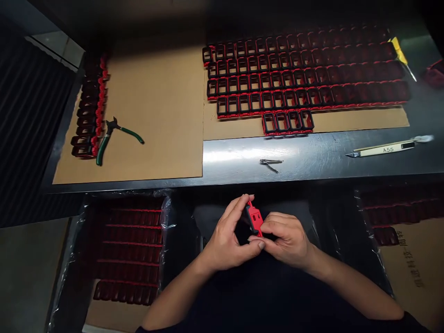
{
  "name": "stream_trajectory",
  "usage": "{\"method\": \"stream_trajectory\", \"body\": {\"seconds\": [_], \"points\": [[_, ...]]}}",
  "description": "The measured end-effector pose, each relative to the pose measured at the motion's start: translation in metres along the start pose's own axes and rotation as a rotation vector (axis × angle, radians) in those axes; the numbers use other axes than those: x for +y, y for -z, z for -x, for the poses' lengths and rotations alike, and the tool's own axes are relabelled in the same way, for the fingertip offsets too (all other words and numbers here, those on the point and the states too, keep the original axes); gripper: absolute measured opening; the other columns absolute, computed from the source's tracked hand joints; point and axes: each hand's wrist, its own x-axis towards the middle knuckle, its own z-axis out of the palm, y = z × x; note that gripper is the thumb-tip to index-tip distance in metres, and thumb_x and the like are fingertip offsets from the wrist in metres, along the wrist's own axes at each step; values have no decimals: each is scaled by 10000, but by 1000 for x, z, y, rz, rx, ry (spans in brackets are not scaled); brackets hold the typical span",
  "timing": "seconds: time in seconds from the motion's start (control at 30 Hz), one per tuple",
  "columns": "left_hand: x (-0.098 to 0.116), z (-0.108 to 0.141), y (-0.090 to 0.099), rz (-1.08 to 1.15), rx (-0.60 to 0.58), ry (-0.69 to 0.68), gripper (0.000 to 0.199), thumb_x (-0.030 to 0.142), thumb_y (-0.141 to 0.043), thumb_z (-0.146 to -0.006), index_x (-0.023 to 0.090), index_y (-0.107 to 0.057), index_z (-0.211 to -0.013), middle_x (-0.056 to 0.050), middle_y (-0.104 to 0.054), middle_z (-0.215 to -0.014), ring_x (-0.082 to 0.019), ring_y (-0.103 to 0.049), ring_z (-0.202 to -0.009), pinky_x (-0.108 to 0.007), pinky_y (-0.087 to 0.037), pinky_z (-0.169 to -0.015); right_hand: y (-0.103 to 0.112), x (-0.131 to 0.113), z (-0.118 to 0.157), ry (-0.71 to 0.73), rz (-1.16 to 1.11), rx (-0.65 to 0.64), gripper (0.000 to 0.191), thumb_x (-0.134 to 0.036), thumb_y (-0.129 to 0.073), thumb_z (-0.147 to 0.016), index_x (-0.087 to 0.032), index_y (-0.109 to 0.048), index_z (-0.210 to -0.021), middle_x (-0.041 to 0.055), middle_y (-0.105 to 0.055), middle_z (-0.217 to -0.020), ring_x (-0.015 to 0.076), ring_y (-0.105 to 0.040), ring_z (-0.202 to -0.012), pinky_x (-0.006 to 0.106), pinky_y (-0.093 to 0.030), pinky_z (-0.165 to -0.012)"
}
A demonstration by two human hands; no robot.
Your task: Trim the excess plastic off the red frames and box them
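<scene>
A small red and black plastic part (255,218) is held between both hands, in front of the workbench's near edge. My left hand (227,236) grips its top and bottom ends, fingers at the top and thumb below. The fingers of my right hand (289,236) pinch its lower right end. The red face with small dark slots is turned toward the right; the black side lies toward my left palm.
Rows of similar parts (255,102) stand on cardboard (166,106). Green-handled cutters (110,134), nail clippers (270,164), a knife marked A55 (385,149) and a yellow-handled tool (400,52) lie on the bench. Below are plastic-lined boxes with more parts (128,252).
</scene>
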Motion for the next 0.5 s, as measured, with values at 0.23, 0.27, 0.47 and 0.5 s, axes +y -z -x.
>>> {"method": "stream_trajectory", "body": {"seconds": [0.23, 0.27, 0.47, 0.5], "points": [[1, -3, -2, -14, 32, -6, 802, 233, -725, -809, 244, -357, -1522, -144, -485, -1493, -312, -479, -1375, -485, -440, -1143, 3, 0, 2, 7, -53, -100, 99, -107, -613, -857, -188, -670, -860, 45, -694, -693, 167, -604, -597, 308, -502, -580], [0, -2, -2, -17, 39, -26, 808, 216, -719, -808, 247, -347, -1525, -143, -489, -1489, -312, -479, -1375, -488, -438, -1143, 5, 0, 3, -17, -84, -121, 124, -102, -601, -849, -184, -682, -897, 47, -695, -708, 169, -608, -612, 308, -507, -590], [-6, 4, -3, -41, -9, -95, 1000, 159, -700, -805, 290, -98, -1593, -165, -459, -1516, -311, -505, -1365, -519, -435, -1137, 20, 9, 7, -580, -690, -145, 209, -260, -608, -914, -171, -718, -1067, 64, -743, -819, 142, -674, -659, 243, -546, -586], [-6, 4, -3, -49, -31, -95, 1021, 146, -693, -805, 291, -64, -1596, -170, -449, -1524, -311, -508, -1365, -523, -436, -1136, 21, 10, 6, -648, -766, -160, 231, -313, -632, -911, -168, -722, -1067, 66, -742, -828, 135, -666, -644, 228, -533, -559]]}}
